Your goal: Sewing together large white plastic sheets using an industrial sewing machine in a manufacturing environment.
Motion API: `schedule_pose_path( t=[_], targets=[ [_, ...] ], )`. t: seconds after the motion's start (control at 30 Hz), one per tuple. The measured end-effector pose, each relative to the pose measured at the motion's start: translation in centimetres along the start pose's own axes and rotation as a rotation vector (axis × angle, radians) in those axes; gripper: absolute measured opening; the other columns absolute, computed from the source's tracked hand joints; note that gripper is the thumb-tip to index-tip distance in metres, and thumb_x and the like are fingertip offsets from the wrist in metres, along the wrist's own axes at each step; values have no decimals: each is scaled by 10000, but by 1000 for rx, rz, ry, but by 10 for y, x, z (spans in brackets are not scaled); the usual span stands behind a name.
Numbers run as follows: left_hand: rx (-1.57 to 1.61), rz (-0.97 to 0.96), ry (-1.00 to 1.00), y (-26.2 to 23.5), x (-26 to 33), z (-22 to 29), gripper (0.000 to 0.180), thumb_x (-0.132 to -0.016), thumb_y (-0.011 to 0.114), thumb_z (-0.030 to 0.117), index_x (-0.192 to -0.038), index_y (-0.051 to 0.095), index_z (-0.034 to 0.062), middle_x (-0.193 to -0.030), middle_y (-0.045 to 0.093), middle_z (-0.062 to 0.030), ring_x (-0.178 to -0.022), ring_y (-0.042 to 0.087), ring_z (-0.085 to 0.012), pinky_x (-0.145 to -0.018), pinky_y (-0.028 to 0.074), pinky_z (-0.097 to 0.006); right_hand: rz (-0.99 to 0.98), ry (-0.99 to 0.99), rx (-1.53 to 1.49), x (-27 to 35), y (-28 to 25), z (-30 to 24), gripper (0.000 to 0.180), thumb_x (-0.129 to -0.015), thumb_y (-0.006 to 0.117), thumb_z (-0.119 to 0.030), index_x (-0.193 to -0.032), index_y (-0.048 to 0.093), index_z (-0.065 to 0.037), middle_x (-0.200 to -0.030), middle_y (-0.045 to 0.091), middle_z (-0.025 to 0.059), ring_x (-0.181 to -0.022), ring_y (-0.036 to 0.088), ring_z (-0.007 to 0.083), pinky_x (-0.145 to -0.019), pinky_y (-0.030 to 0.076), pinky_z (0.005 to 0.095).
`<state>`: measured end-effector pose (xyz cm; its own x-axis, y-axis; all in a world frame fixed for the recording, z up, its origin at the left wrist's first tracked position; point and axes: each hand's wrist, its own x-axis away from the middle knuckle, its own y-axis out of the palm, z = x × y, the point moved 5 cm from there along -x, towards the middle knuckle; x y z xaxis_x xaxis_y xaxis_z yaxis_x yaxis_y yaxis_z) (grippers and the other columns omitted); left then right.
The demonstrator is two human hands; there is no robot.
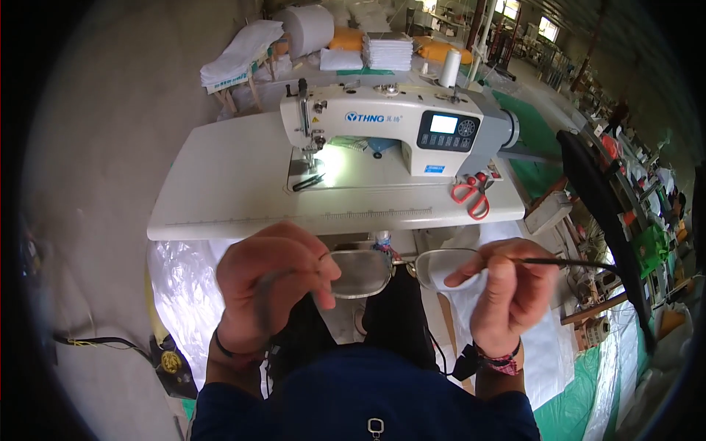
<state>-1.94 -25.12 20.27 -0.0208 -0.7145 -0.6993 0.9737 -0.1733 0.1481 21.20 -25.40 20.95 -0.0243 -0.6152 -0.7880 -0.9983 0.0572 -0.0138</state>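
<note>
A pair of eyeglasses [362,273] with thin rims is held up between my two hands, above my lap and in front of the sewing table. My left hand [273,275] pinches the glasses at the left lens's outer end, and a blurred temple arm crosses that hand. With thumb and fingers my right hand [511,283] grips them near the right hinge; the dark temple arm stretches off to the right. Beyond the hands stands a white sewing machine [390,117], its lamp lit and its panel screen on. Red-handled scissors [472,198] and black thread snips [308,182] lie on the table [228,191].
A white thread cone [450,68] stands behind the machine. Stacked white fabric [387,53] and a large white roll [309,28] sit at the back. Pale plastic sheeting [184,294] hangs below the table's left front. A long black bar [603,220] rises at the right.
</note>
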Motion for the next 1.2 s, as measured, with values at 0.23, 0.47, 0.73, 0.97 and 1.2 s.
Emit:
schedule_pose_path(
  t=[0.23, 0.47, 0.73, 0.97, 1.2],
  targets=[
    [180, -194, 321, 2, 9, 55, 232, -716, 702, -49, -845, 512, -20, -831, 558, -277, -599, 633, -269, -486, 549, -300, 76, -225, -37, 8, 11, -61, 182, -876, 541, -123, -786, 420, -21, -637, 571, 157, -468, 570, 190, -425, 448, 260],
    [-207, -426, 469, 15, 8, 88, 137, -886, 540, 68, -959, 424, 53, -680, 598, -167, -499, 599, -141, -458, 560, -269, 204, -350, 114, 13, 14, -78, 263, -939, 475, -255, -891, 350, -29, -562, 486, 115, -380, 524, 181, -330, 432, 261],
    [-62, -617, 411, 17, 7, 84, 179, -849, 539, 15, -990, 434, 51, -650, 616, -186, -412, 574, -147, -393, 533, -292, 116, -447, 133, -5, 18, -94, 266, -949, 453, -288, -858, 395, -44, -592, 490, 55, -432, 554, 150, -385, 464, 233],
    [25, -183, 595, 13, 0, 100, 175, -863, 620, 206, -858, 557, 43, -622, 635, -157, -422, 606, -169, -398, 499, -220, -335, -345, 73, -21, 16, -104, 350, -969, 306, -363, -1172, 334, -79, -809, 513, 125, -546, 566, 231, -412, 486, 315],
    [-93, -373, 542, 9, -17, 80, 181, -844, 633, 136, -912, 519, 12, -715, 637, -223, -476, 627, -204, -446, 545, -287, -151, -487, 68, -14, 14, -87, 206, -965, 381, -232, -994, 362, -28, -742, 510, 130, -516, 562, 225, -388, 480, 287]
  ],
)
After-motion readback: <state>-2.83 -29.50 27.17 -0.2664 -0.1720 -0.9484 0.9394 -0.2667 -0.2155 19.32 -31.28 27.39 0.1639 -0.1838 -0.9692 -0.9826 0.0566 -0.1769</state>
